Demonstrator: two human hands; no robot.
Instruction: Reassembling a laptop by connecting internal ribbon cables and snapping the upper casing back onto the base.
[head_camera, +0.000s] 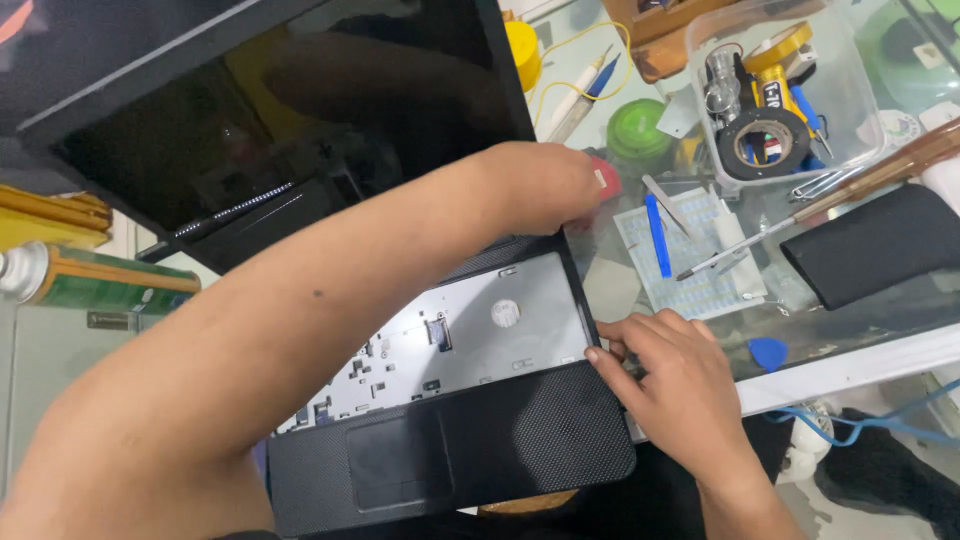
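Lying open on a glass table (640, 290), a black laptop (450, 450) has its keyboard removed, so the grey metal tray (470, 345) under it is bare, above the touchpad (400, 460). Its dark screen (280, 110) leans back at the upper left. The left hand (545, 185) reaches across the laptop to its far right corner near the hinge, fingers curled down onto the edge; whether they pinch anything I cannot tell, since the fingertips are hidden behind the hand. The right hand (675, 375) rests at the right edge of the palm rest, fingers bunched together and pressed against the seam where the grey tray meets the black textured cover, the fingertips touching the edge. Just beside this hand a blue pick (768, 352) lies on the glass. Farther back lie a blue pry tool (656, 235) on a pale sheet, a pair of tweezers (725, 252), and a black pouch (870, 245). A clear tub (850, 100) holds a roll of black tape (765, 143). A green lid (638, 130) sits near the left hand, and a green spray can (100, 280) lies at the left.
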